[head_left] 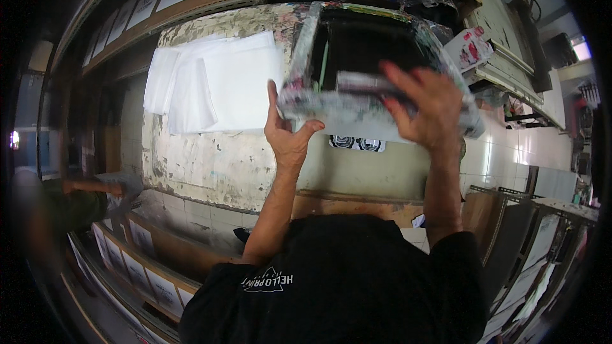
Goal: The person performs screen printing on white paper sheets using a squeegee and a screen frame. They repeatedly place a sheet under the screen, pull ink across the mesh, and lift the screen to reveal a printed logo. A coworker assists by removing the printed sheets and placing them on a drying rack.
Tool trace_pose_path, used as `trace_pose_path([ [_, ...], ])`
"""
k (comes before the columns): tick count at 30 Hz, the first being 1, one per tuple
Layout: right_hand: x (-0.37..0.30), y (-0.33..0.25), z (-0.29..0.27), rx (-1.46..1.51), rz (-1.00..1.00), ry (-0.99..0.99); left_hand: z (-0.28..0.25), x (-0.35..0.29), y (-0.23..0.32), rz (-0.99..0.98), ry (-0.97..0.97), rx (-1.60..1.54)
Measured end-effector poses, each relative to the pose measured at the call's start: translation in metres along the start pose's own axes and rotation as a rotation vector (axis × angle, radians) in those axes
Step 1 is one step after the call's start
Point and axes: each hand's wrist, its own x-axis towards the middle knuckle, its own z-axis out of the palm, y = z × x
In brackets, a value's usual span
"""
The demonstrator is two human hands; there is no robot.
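Note:
A paint-stained screen-printing frame (382,107) with a dark mesh (370,38) sits on the right of the worktable, blurred by motion. My left hand (290,140) is at its near left corner, index finger and thumb stretched apart; whether it touches the frame is hard to tell. Over the mesh, my right hand (428,105) is smeared by motion, thumb and fingers around one end of a squeegee (363,81). Below the frame's near edge shows a white piece with round black prints (357,143). White sheets (239,83) lie overlapping left of the frame.
The worktable (210,165) has a worn, stained top. Behind it on the left stands a metal shelf (159,22) with printed white panels. A red-stained cloth or paper (468,48) lies right of the frame. At far left, another person's arm (92,187) reaches out.

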Motion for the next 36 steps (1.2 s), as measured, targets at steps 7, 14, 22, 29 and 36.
trace_pose_path([
  [7,-0.076,-0.009,0.079,0.365,0.296,-0.255,-0.080,-0.068,-0.097,-0.014,-0.108,0.504],
  [14,-0.109,-0.012,0.139,0.123,0.262,-0.587,-0.089,-0.074,-0.112,0.278,-0.132,1.016],
  [22,-0.034,0.089,0.215,0.020,0.216,-0.290,-0.092,-0.078,-0.107,0.208,-0.158,1.031],
  [29,0.034,0.161,0.246,0.084,0.210,-0.365,-0.089,-0.076,-0.103,0.222,-0.145,0.989],
  [36,0.016,0.153,0.232,0.121,0.013,-0.166,-0.086,-0.077,-0.099,0.271,-0.133,1.021],
])
